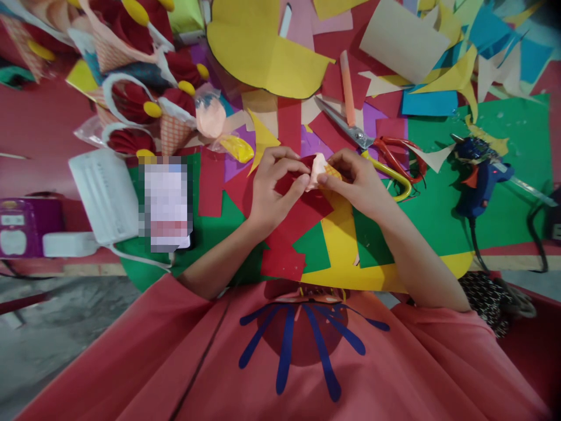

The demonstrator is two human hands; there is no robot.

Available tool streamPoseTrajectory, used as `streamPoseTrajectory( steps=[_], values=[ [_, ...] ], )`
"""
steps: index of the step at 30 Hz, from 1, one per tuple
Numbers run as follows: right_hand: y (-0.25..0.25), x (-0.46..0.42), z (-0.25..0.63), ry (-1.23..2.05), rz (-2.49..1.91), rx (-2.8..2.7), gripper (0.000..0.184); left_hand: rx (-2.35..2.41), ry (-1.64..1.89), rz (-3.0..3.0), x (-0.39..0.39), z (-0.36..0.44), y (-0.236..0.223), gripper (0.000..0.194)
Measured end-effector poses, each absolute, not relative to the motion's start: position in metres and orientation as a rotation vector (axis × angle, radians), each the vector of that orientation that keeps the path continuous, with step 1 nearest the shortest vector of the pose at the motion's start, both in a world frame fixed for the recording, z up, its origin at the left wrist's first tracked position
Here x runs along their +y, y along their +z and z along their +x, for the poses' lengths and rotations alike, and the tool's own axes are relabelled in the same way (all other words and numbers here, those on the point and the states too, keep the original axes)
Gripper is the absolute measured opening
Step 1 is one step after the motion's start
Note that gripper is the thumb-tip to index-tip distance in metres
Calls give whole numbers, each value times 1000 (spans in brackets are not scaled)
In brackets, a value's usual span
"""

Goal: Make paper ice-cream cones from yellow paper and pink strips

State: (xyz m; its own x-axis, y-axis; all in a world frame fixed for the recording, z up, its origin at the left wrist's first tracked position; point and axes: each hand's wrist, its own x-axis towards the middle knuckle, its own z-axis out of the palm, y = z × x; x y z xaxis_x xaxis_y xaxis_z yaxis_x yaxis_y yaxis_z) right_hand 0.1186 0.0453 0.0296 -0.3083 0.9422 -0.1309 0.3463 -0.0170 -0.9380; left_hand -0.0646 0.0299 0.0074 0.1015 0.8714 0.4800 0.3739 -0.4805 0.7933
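My left hand (pixel 274 187) is closed around a folded piece of red paper (pixel 294 182), thumb and fingers pinching its edge. My right hand (pixel 357 181) pinches a small pale pink and yellow paper piece (pixel 322 171) pressed against the red paper. Both hands meet over a table covered with coloured paper sheets, above a green sheet (pixel 438 204) and a yellow sheet (pixel 342 240).
Scissors with red and yellow handles (pixel 381 155) lie just right of my hands. A blue glue gun (pixel 480 175) sits farther right with its cord. Finished red paper flowers in cones (pixel 135 99) lie at the upper left. A white box (pixel 105 196) sits at the left.
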Motion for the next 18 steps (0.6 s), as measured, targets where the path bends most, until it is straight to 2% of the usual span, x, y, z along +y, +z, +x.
streamPoseTrajectory(
  steps=[8,12,18],
  values=[
    [28,45,119,1358,-1329,-1668,39,1228,1375,1908,32,-66,6,14],
    [30,45,120,1544,-1251,-1585,32,1210,1441,1839,36,-67,4,9],
    [28,43,117,1848,-1089,-1232,33,1093,1524,1634,43,-72,-6,39]
  ],
)
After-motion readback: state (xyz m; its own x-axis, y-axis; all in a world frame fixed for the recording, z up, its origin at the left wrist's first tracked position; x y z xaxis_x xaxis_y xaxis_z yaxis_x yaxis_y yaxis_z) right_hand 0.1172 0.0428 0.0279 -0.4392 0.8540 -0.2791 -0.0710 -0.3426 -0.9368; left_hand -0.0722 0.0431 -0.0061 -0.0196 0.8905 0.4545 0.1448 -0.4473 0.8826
